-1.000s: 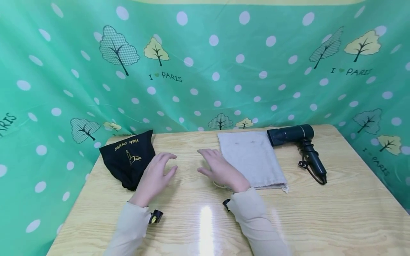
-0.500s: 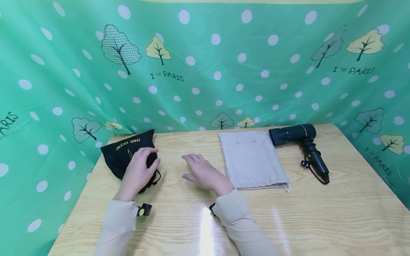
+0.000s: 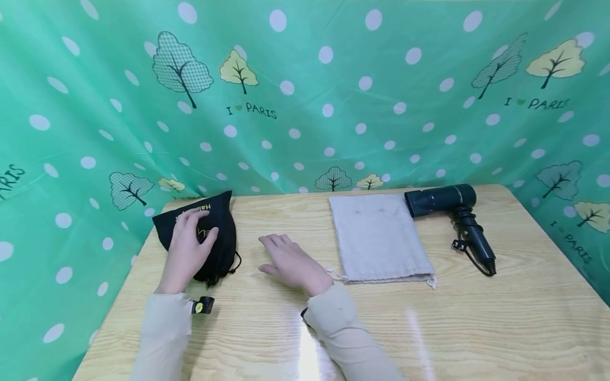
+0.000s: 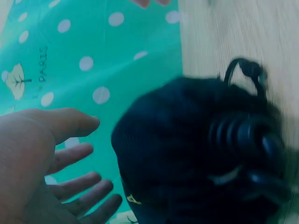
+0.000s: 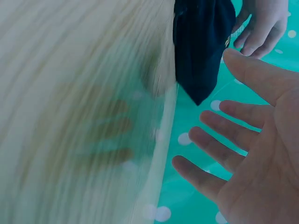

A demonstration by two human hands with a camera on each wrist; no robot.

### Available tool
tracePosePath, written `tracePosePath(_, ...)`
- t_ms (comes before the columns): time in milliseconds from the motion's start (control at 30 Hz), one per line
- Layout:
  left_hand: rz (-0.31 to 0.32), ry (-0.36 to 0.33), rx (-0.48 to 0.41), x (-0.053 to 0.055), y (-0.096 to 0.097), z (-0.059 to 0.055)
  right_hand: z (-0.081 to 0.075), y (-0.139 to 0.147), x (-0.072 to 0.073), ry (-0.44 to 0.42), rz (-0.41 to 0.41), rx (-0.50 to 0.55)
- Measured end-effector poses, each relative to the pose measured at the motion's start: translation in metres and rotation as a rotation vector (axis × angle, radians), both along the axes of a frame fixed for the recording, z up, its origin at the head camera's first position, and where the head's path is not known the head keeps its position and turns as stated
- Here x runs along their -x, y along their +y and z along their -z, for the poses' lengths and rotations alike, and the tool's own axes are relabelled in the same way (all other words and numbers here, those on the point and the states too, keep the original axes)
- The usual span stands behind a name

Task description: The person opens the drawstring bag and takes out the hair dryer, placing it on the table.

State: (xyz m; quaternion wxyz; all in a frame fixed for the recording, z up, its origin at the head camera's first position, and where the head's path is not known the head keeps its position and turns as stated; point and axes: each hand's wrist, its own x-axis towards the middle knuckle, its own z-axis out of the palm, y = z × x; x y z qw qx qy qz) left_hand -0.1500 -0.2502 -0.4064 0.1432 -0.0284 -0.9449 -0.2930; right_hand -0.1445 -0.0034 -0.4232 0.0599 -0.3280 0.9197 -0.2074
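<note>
A black drawstring bag with yellow "Hair Dryer" lettering lies at the table's left. My left hand hovers over it, fingers spread and loosely bent, hiding part of the print. In the left wrist view that hand stands apart from the bag; a dark ribbed part shows at the bag's mouth beside a drawstring loop. To the bag's right, my right hand is held above the table, its fingers extended and holding nothing.
A light grey cloth drawstring bag lies flat right of centre. Against its far right corner rests a black hair dryer, its cord wound round the handle. A green dotted curtain hangs behind and beside the wooden table.
Both hands have moved left. My left hand has come over the black bag, and the right hand has left the grey bag's edge. The bags and hair dryer stay where they were.
</note>
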Motion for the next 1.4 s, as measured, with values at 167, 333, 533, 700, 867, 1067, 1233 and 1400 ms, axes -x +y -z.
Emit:
tracePosePath(167,-0.034,-0.050,-0.001,0.002,-0.013,0.004,0.001,-0.011,-0.001,-0.005,-0.030,-0.013)
tracePosePath(333,-0.048,-0.102,-0.003,0.003,-0.022,0.004,0.000,-0.026,0.000,0.018,-0.066,-0.005)
tracePosePath(533,-0.096,-0.157,-0.018,0.006,-0.029,0.008,-0.002,-0.041,0.002,0.032,-0.095,0.021)
tracePosePath(700,-0.113,-0.196,-0.012,0.008,-0.032,0.011,-0.003,-0.050,0.004,0.014,-0.102,0.041)
tracePosePath(867,-0.098,-0.230,-0.013,0.009,-0.033,0.014,0.001,-0.060,0.005,-0.037,-0.087,0.071)
tracePosePath(1067,-0.072,-0.237,0.029,0.007,-0.035,0.016,0.009,-0.072,0.003,-0.031,-0.097,0.047)
tracePosePath(1233,-0.025,-0.276,0.079,0.007,-0.037,0.018,0.012,-0.076,0.001,0.010,-0.119,0.005)
tracePosePath(1400,-0.001,-0.294,0.106,0.008,-0.039,0.021,0.012,-0.075,0.002,0.046,-0.127,-0.008)
